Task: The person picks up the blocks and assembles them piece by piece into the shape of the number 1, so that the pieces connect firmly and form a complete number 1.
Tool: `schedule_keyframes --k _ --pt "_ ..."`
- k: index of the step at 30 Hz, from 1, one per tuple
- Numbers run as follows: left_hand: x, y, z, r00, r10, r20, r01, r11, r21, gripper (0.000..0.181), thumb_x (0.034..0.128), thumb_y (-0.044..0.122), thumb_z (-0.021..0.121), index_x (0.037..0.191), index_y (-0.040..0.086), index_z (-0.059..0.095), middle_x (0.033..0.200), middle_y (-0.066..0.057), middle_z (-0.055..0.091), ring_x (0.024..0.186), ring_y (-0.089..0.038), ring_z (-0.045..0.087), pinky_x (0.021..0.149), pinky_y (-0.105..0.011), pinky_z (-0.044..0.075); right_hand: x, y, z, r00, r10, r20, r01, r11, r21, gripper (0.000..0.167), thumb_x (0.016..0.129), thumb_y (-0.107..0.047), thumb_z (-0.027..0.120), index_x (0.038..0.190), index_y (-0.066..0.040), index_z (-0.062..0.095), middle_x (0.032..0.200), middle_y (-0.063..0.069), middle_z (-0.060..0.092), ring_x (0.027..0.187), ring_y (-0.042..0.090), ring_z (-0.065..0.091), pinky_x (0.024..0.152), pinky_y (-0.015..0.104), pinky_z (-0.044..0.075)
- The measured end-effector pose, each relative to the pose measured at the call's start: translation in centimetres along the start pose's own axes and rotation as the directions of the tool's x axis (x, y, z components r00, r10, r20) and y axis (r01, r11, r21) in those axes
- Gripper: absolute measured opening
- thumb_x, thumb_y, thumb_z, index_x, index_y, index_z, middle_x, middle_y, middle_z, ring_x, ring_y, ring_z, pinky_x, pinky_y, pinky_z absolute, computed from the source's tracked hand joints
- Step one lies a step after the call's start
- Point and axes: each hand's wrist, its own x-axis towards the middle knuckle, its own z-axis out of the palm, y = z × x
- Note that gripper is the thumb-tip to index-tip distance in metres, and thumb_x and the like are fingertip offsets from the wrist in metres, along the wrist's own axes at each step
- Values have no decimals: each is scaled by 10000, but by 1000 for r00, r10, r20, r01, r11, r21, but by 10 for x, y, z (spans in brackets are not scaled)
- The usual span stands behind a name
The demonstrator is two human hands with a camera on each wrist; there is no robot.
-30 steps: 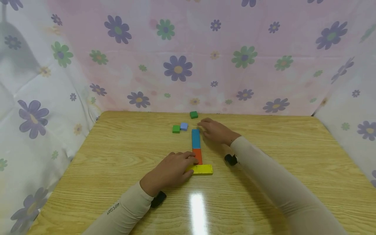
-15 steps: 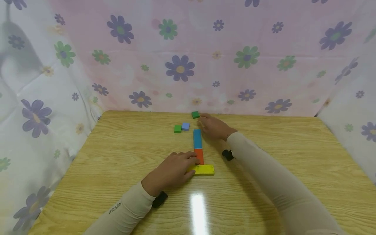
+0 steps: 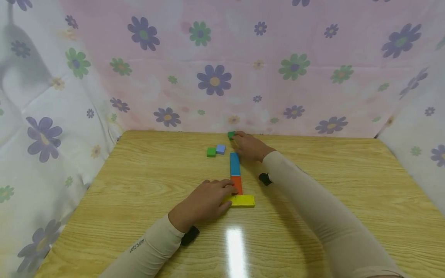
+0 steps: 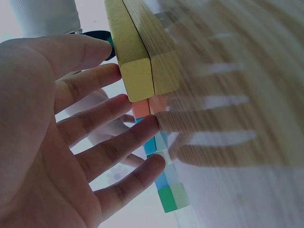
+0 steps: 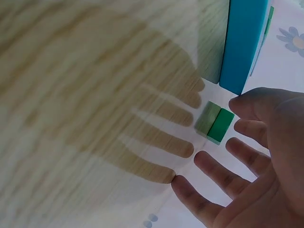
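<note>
Long blue block (image 3: pixel 235 164) flat on the shiny wooden table (image 3: pixel 139 185), one short end toward the person and the other toward the flower cloth (image 3: pixel 174 46). Right against the near end of the blue block, red block (image 3: pixel 236 184), in the same line. Farther on the near side of the blue block, yellow block (image 3: pixel 244 201), long way left to right, like the bar of an upside-down T. Just past the far end of the blue block, small dark green block (image 3: pixel 231 135); left of that same end, lilac block (image 3: pixel 220 149) and light green block (image 3: pixel 211 152), side by side. In the left wrist view, the square end of the yellow block, tucked under fingers in the head view (plus a faint mirror picture of the blocks in the table). Left hand (image 3: pixel 203 202) to the near left of the blue block, fingers spread like a fan, thumb by the yellow block, fingertips at the red block. Right hand (image 3: pixel 251 146) by the far right of the blue block, fingers loose and apart, reaching over the dark green block; touching or just above, hard to tell.
</note>
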Motion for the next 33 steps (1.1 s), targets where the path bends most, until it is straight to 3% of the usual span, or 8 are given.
schedule_keyframes --k 11,23,33 --pt "0 2 -1 1000 -4 12 4 1000 -4 344 1009 297 581 1342 226 625 1417 -3 582 1257 -208 603 955 -453 509 2 -3 -4 997 69 31 -71 996 55 530 1059 -114 439 1564 -33 301 1627 225 231 1469 436 309 1175 544 316" --pt "1 1 1 1000 -4 9 4 1000 8 350 1011 318 581 1346 227 622 1422 -7 581 1260 -204 604 948 -451 511 1 -6 -2 997 71 13 -72 996 46 509 1064 -75 402 1566 -67 319 1582 192 310 1398 402 411 1109 516 413" --pt "0 0 1 1000 13 -13 -12 1000 15 330 1007 287 584 1324 211 639 1399 -20 598 1232 -214 622 921 -453 523 -5 -5 1 1000 26 -1 -26 999 30 501 1067 -82 433 1556 -52 333 1613 201 301 1464 405 343 1165 531 340"
